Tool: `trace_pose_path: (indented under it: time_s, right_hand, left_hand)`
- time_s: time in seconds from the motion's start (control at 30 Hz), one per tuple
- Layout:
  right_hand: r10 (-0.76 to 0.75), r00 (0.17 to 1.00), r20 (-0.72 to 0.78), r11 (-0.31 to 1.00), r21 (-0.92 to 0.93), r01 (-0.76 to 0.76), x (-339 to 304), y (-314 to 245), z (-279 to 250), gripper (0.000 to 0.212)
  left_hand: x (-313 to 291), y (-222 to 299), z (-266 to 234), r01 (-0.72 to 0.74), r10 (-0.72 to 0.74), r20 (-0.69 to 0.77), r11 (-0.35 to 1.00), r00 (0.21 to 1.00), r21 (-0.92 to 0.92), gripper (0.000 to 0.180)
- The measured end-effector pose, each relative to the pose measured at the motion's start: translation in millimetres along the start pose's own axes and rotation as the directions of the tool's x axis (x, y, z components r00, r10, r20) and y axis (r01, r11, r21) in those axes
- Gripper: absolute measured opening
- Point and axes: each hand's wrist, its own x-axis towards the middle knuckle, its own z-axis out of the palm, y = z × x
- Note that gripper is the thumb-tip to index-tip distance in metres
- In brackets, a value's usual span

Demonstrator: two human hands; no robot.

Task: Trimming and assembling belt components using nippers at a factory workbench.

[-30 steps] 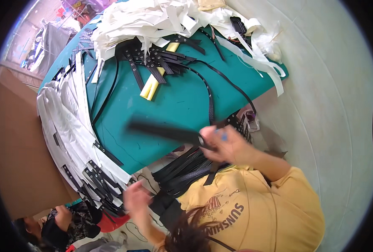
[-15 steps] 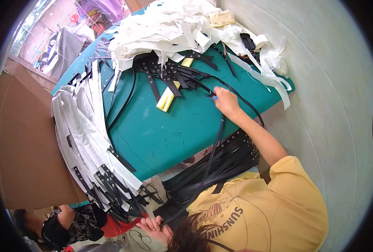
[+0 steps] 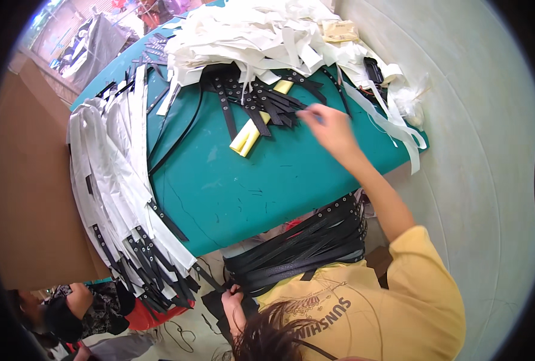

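Observation:
My right hand (image 3: 333, 131), smeared by motion, is closed over the green table at the tips of a pile of black belt straps with metal eyelets (image 3: 260, 99). A bit of blue shows in its fingers, matching the handle of the small snips seen there earlier. Low at the left of my lap, my left hand (image 3: 232, 301) has its fingers bent closed around the end of a black strap. Across my lap lies a thick bundle of long black straps (image 3: 303, 240), some with eyelets. A folded yellow strip (image 3: 243, 141) lies under the pile.
White strips (image 3: 243, 36) are heaped on the far side of the green table (image 3: 213, 198). White-wrapped straps (image 3: 114, 162) hang over its left edge beside a cardboard box (image 3: 39, 180). Another person (image 3: 87, 307) sits at lower left. A pale wall (image 3: 478, 120) bounds the right.
My right hand has moved up toward the eyelet strap pile. The long strap that rose from my lap to the table now lies in the lap bundle. My left hand has moved up slightly.

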Motion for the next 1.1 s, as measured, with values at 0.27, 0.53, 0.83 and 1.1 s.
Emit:
trace_pose_path:
  time_s: [0.27, 0.53, 0.83, 1.1]
  right_hand:
    - [0.070, 0.955, 0.290, 0.991, -0.132, -0.032, 64, 23, 69, 0.028]
    - [-0.427, 0.592, 0.683, 0.872, 0.139, 0.469, -65, -105, -81, 0.033]
    - [-0.316, 0.893, 0.322, 0.856, 0.503, 0.122, -44, -106, -63, 0.029]
    - [-0.320, 0.939, 0.126, 0.882, 0.401, 0.247, -101, -97, -18, 0.027]
  left_hand:
    - [-17, 46, 27, 0.173, -0.459, -0.098, 0.514, 0.883, -0.840, 0.012]
    - [-132, 300, 107, -0.931, 0.997, -0.070, 0.059, 0.036, 0.361, 0.027]
    - [-145, 367, 142, -0.647, 0.566, 0.677, 0.743, 0.470, -0.172, 0.040]
    - [-139, 334, 130, -0.428, 0.558, 0.529, 0.830, 0.639, -0.357, 0.038]
